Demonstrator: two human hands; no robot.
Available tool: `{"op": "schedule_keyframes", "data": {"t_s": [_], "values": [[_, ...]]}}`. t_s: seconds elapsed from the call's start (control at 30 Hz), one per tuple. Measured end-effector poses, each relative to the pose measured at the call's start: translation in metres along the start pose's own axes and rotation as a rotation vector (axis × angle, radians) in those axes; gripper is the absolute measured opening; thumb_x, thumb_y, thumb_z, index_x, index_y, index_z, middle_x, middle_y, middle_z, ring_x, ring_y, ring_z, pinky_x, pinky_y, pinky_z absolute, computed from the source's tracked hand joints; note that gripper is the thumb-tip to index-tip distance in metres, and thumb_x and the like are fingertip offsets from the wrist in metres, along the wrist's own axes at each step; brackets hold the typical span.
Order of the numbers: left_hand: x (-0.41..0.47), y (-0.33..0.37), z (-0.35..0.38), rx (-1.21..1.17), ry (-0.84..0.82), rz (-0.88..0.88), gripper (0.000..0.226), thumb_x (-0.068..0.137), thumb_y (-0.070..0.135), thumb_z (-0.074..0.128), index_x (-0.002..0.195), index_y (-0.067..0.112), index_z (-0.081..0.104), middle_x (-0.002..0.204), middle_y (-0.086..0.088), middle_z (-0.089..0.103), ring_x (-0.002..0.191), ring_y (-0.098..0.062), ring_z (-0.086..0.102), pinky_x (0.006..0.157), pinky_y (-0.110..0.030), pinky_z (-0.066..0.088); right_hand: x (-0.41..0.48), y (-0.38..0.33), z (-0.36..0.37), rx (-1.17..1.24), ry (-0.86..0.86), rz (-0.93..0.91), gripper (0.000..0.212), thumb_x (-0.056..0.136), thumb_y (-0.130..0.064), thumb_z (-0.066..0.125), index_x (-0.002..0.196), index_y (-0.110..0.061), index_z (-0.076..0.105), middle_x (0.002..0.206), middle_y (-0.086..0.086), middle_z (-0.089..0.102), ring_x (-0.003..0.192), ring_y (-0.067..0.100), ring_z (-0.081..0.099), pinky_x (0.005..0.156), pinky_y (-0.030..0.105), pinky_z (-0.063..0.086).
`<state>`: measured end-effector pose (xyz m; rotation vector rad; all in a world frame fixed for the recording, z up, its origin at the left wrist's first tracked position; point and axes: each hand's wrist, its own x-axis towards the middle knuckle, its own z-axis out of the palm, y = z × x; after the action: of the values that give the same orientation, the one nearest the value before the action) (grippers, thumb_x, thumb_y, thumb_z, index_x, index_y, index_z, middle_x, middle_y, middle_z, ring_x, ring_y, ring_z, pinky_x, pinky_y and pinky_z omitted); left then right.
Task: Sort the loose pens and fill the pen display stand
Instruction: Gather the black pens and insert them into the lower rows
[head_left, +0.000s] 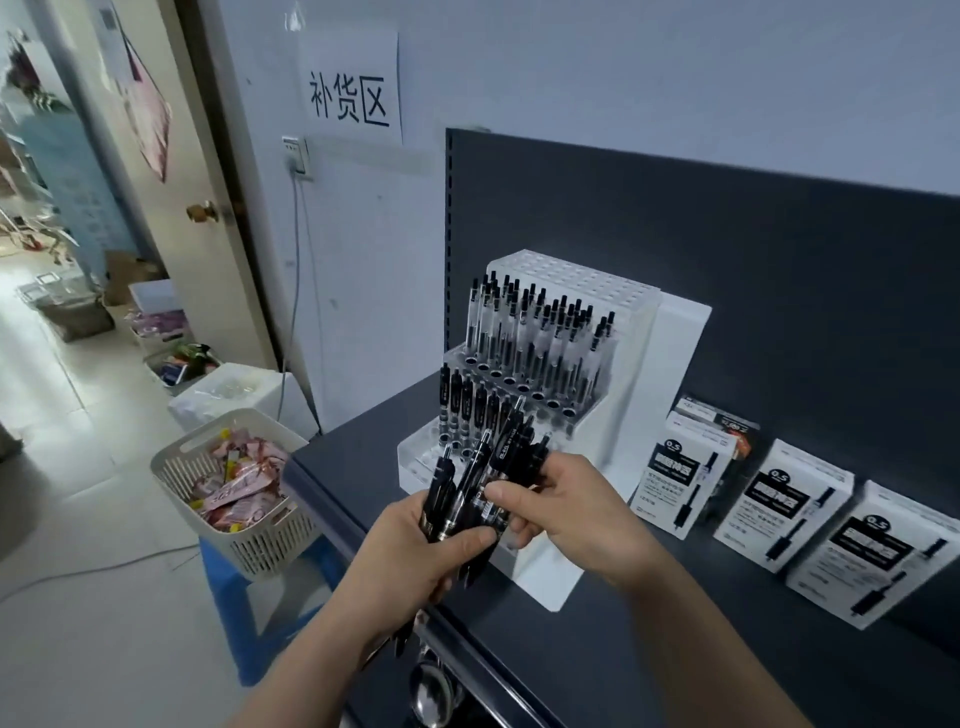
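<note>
— Where are the loose pens?

— At the lower centre of the frame. A bundle of black pens (480, 470) is held above the front edge of the dark surface (675, 613), just in front of the pen display stand (670, 332).

— Which hand has them?

— Both. The left hand (410, 551) has its fingers and thumb wrapped round the lower part of the bundle. The right hand (576, 512) pinches pens from the other side, thumb on top and fingers curled beneath.

— And the stand itself?

— White and stepped, at the centre of the frame, against the dark back panel. Clear-barrelled pens (540, 338) stand upright in its higher tiers. A row of black pens (467, 405) stands in a lower tier at the left, partly hidden by the bundle.

— Anything else nearby?

— White boxes (779, 499) marked 0.5 stand in a line on the surface at the right. At the left, a pale slotted basket (260, 551) of pink packets rests on a blue stool (228, 597). A paper sign (353, 88) hangs on the wall at the upper centre.
</note>
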<state>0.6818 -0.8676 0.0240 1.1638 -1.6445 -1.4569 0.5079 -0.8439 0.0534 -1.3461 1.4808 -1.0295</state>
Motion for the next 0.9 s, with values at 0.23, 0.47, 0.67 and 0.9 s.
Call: {"op": "schedule_keyframes", "data": {"t_s": [0.23, 0.47, 0.67, 0.9], "values": [[0.036, -0.006, -0.031, -0.005, -0.045, -0.026, 0.021, 0.077, 0.022, 0.079, 0.083, 0.009, 0.064, 0.048, 0.001, 0.05, 0.04, -0.013, 0.041, 0.041, -0.023, 0.035, 0.03, -0.002, 0.013, 0.095, 0.063, -0.043, 0.014, 0.088, -0.009, 0.068, 0.092, 0.004, 0.066, 0.066, 0.009, 0.064, 0.06, 0.02, 0.062, 0.06, 0.026, 0.053], [0.066, -0.005, -0.062, 0.003, -0.096, 0.009, 0.017, 0.081, 0.023, 0.075, 0.079, 0.013, 0.061, 0.044, 0.001, 0.046, 0.039, -0.014, 0.041, 0.04, -0.022, 0.035, 0.039, -0.008, 0.036, 0.164, 0.378, -0.022, 0.005, 0.088, -0.006, 0.066, 0.089, -0.001, 0.068, 0.057, 0.004, 0.06, 0.054, 0.017, 0.058, 0.06, 0.03, 0.054], [0.085, -0.012, -0.087, 0.003, -0.11, 0.051, 0.019, 0.081, 0.023, 0.073, 0.084, 0.006, 0.067, 0.042, 0.002, 0.049, 0.036, -0.011, 0.04, 0.038, -0.018, 0.034, 0.024, -0.013, 0.033, 0.254, 0.695, 0.009, 0.005, 0.085, -0.01, 0.07, 0.088, -0.012, 0.074, 0.068, 0.003, 0.071, 0.063, 0.02, 0.068, 0.068, 0.028, 0.059], [0.097, -0.019, -0.097, -0.043, -0.184, 0.051, 0.015, 0.077, 0.027, 0.075, 0.08, 0.012, 0.073, 0.054, -0.003, 0.062, 0.042, -0.014, 0.041, 0.041, -0.023, 0.036, 0.025, -0.011, 0.036, 0.111, 0.834, 0.148, 0.009, 0.089, -0.007, 0.066, 0.096, -0.012, 0.07, 0.076, -0.003, 0.076, 0.076, 0.01, 0.074, 0.068, 0.026, 0.06]]}}
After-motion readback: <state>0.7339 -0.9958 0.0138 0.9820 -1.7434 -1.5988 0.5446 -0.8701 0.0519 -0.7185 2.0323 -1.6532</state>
